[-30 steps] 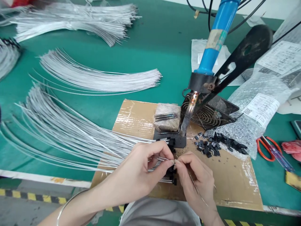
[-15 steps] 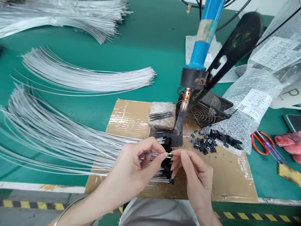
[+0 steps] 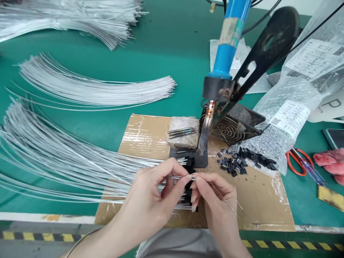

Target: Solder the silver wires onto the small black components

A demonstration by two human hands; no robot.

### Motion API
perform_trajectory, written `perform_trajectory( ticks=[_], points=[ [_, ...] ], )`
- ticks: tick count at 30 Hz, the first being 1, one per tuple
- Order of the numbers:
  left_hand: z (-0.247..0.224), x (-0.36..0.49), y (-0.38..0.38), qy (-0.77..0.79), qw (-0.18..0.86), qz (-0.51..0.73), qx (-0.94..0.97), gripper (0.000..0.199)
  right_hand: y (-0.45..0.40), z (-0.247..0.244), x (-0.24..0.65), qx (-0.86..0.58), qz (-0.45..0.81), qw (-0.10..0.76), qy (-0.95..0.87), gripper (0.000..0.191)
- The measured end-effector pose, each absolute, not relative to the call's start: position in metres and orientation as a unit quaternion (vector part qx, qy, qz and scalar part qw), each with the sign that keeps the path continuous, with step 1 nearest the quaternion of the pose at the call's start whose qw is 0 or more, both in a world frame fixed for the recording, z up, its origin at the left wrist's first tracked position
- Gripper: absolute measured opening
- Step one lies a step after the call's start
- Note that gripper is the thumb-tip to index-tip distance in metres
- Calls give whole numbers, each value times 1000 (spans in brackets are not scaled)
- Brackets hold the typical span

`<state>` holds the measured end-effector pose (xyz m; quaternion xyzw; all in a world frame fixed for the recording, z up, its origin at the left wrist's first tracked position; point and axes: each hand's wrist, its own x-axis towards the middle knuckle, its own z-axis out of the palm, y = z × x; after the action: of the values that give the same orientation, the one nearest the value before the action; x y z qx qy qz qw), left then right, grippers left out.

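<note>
Fanning across the near left of a green bench [image 3: 185, 68], a bundle of pale wires [image 3: 67, 150] reaches rightward onto a cardboard sheet [image 3: 263, 200]. Above its right end, a person's left hand [image 3: 154, 204] pinches thin wire [image 3: 176, 177] between thumb and forefinger; just beside it, the right hand [image 3: 220, 200] pinches a fine metallic strand [image 3: 228, 205]. Beyond stands a blue soldering iron [image 3: 225, 59]; small black pieces [image 3: 234, 163] lie at right.

Single head-worn view, looking forward and down, close above green bench [image 3: 185, 53].
</note>
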<state>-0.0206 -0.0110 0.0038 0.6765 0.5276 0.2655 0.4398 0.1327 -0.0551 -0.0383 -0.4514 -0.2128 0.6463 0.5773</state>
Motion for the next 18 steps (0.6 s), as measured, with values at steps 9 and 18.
perform_trajectory(
  ticks=[9,18],
  points=[
    [2,-19,-16,534,433,270,674,20,-49,-34,133,-443,682,560,-158,12],
    [-2,-20,-17,528,462,271,659,22,-45,-29,139,-432,729,519,-114,17]
  ],
)
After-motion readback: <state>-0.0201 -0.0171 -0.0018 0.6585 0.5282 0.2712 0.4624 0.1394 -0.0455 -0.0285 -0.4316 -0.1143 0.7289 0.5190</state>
